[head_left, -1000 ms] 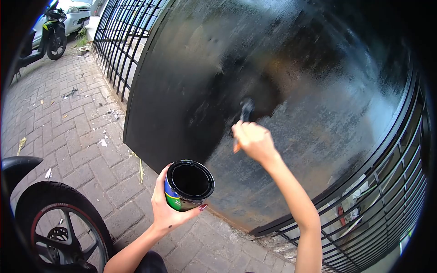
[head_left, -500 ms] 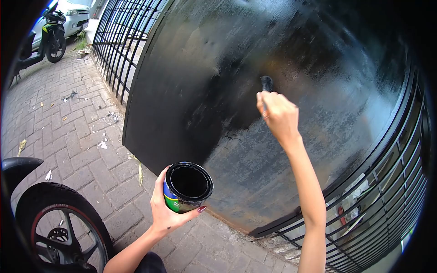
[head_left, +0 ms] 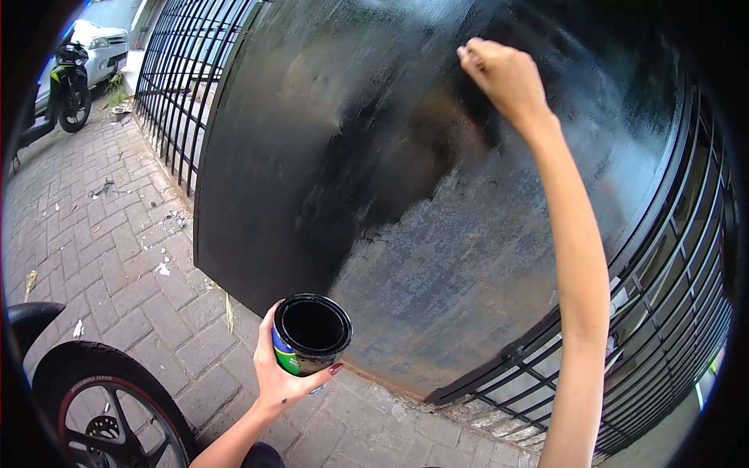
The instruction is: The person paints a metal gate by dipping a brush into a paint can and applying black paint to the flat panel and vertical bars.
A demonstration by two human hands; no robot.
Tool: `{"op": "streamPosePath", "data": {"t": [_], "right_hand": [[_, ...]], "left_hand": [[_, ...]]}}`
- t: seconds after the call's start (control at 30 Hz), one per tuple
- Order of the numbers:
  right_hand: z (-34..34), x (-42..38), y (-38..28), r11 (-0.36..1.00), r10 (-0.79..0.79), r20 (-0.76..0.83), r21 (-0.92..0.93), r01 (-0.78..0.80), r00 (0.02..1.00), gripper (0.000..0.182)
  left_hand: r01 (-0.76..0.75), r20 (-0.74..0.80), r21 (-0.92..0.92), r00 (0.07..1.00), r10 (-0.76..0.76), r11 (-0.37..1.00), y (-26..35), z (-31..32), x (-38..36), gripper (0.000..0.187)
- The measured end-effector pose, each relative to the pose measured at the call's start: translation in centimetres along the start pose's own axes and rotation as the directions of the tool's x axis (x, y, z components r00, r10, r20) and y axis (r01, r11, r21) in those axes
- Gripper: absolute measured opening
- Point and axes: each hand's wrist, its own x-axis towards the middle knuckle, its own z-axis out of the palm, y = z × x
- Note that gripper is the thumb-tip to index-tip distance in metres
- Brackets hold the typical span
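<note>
My left hand point(head_left: 282, 384) is wrapped round an open paint can point(head_left: 306, 357) with a blue and green label, tilted a little towards me. Black paint coats its rim, and the inside looks dark. High on a large metal panel point(head_left: 445, 265), my right hand point(head_left: 509, 78) is closed in a grip. The paintbrush it held half a second ago is now hidden behind the fingers. Glossy black covers the panel's left and upper parts, while its lower right is dull grey with brownish patches and a ragged border between.
Black bars point(head_left: 175, 93) flank the panel on the left, and a barred fence point(head_left: 663, 312) on the right. A motorcycle wheel point(head_left: 109, 413) stands close at lower left on the brick paving point(head_left: 117, 265). Farther back are a scooter point(head_left: 70, 86) and a white car point(head_left: 105, 51).
My right hand has moved up and slightly right across the panel, and the brush bristles have gone out of sight. The can sits slightly lower and farther left as the view shifts.
</note>
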Motion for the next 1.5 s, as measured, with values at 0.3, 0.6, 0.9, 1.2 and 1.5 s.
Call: {"op": "streamPosePath", "data": {"t": [0.3, 0.6, 0.9, 1.2, 1.5], "right_hand": [[4.9, -14.7, -18.8, 0.821, -0.391, 0.223, 0.522, 0.23, 0.893, 0.024], [1.0, -8.8, -8.9, 0.942, 0.11, -0.081, 0.328, -0.077, 0.991, 0.022], [1.5, -19.0, -22.7, 0.87, -0.078, 0.158, 0.492, -0.01, 0.984, 0.018], [0.4, -21.4, -27.4, -0.568, 0.323, 0.844, 0.535, -0.625, 0.428, 0.02], [-1.4, -21.2, -25.7, -0.937, 0.054, 0.946, 0.158, -0.311, 0.319, 0.037]], "left_hand": [[-0.025, -0.013, 0.045, 1.0, 0.026, 0.999, 2.2, -1.1, -0.1, 0.102], [0.034, -0.009, 0.022, 0.999, -0.034, 0.999, 2.7, -1.6, -0.6, 0.098], [0.046, 0.007, 0.033, 0.999, -0.046, 0.998, 2.7, -1.4, -0.9, 0.093], [0.098, 0.036, 0.079, 0.994, -0.101, 0.992, 2.5, -2.4, -0.9, 0.103], [0.163, -0.043, 0.031, 0.986, -0.161, 0.986, 3.8, -2.3, 3.2, 0.098]]}}
